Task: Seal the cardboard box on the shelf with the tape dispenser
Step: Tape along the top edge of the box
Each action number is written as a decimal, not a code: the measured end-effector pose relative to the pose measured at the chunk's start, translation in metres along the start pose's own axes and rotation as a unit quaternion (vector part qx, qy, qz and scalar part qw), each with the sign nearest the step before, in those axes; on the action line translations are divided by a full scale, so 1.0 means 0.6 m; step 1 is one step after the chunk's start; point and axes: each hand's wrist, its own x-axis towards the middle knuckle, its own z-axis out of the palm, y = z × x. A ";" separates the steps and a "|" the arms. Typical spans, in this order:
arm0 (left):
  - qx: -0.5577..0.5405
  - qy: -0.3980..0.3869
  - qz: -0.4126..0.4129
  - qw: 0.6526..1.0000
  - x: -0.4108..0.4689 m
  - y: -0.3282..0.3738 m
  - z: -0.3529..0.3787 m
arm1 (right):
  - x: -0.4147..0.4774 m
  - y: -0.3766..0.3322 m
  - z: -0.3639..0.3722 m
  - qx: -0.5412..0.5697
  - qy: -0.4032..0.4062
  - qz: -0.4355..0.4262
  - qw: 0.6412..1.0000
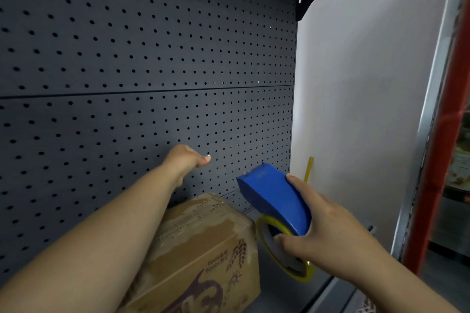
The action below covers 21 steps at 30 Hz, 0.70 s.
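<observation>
A brown cardboard box (203,244) with purple print lies on the shelf, its top flaps closed and marked with old tape residue. My left hand (187,160) is stretched out above and beyond the box, near the pegboard, fingers curled with the thumb pointing right; it holds nothing I can see. My right hand (318,231) grips a blue tape dispenser (274,198) with a yellowish tape roll (264,239), held in the air to the right of the box, nose pointing up and away.
A dark perforated back panel (152,58) closes the shelf behind. On the right a white side panel (368,96) carries a yellow strip (309,169). The grey shelf floor (287,290) shows beside the box. A red and metal frame (442,134) stands at far right.
</observation>
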 end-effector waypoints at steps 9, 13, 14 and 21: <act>0.208 -0.029 -0.037 0.977 0.041 -0.074 0.043 | 0.031 0.001 0.020 -0.020 -0.062 0.018 0.998; 0.257 -0.043 -0.036 0.965 0.050 -0.093 0.054 | 0.034 0.007 0.025 -0.028 -0.074 0.032 0.996; 0.265 -0.046 -0.042 0.962 0.050 -0.094 0.054 | 0.035 0.009 0.026 -0.028 -0.075 0.035 0.996; 0.351 -0.076 0.016 0.933 0.050 -0.100 0.061 | 0.034 0.009 0.029 -0.026 -0.076 0.043 0.996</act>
